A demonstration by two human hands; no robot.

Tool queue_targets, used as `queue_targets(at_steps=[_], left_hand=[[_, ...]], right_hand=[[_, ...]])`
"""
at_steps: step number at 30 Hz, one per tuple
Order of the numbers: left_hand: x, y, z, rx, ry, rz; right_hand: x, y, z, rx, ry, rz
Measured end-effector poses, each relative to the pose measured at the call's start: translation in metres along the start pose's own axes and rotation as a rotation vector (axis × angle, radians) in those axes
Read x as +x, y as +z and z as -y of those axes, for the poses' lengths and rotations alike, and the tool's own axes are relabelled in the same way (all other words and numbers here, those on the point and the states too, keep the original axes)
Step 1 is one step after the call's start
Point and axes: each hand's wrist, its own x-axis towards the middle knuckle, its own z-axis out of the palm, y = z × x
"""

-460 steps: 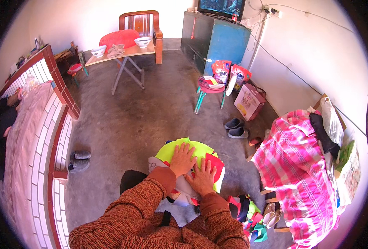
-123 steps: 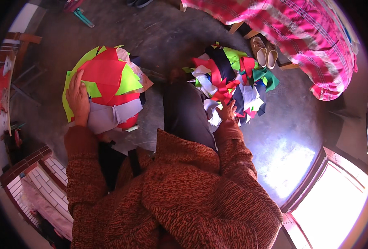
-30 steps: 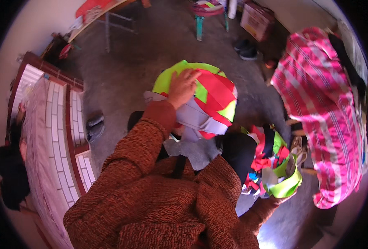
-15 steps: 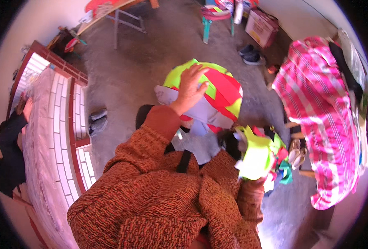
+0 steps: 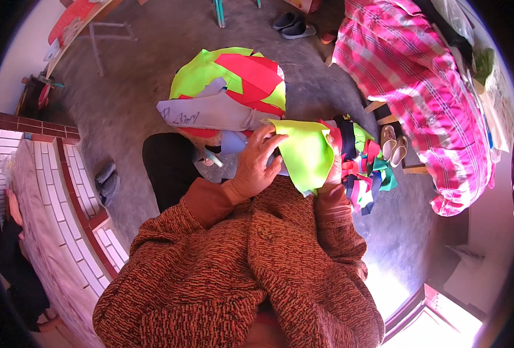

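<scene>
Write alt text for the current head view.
A person's right hand holds a lime-green cloth piece, the left hand at its left edge. Beyond sits a multicoloured cloth stack; a scrap heap lies to the right.

I have smooth, dark grey concrete floor (image 5: pixel 123 98) around my hands (image 5: pixel 254 168). Well left of them runs a low wall of white brick-shaped tiles (image 5: pixel 65 214) edged red-brown; to their right, pink-and-white plaid cloth (image 5: pixel 396 93) covers wooden-legged furniture (image 5: pixel 376 106).

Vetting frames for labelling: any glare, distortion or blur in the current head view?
Head view: glare washes out floor and bright opening at lower right; fisheye bows white-tiled wall at left; yellow-green cloth looks fairly sharp.
</scene>
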Motion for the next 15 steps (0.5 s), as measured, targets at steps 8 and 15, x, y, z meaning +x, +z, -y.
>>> queue_targets(at_steps=[8, 15], left_hand=[[0.011, -0.003, 0.001, 0.304, 0.308, 0.001], [0.003, 0.007, 0.014, 0.194, 0.365, 0.018]], right_hand=[[-0.001, 0.000, 0.002, 0.004, -0.036, 0.012], [-0.006, 0.015, -0.007, -0.175, -0.153, 0.082]])
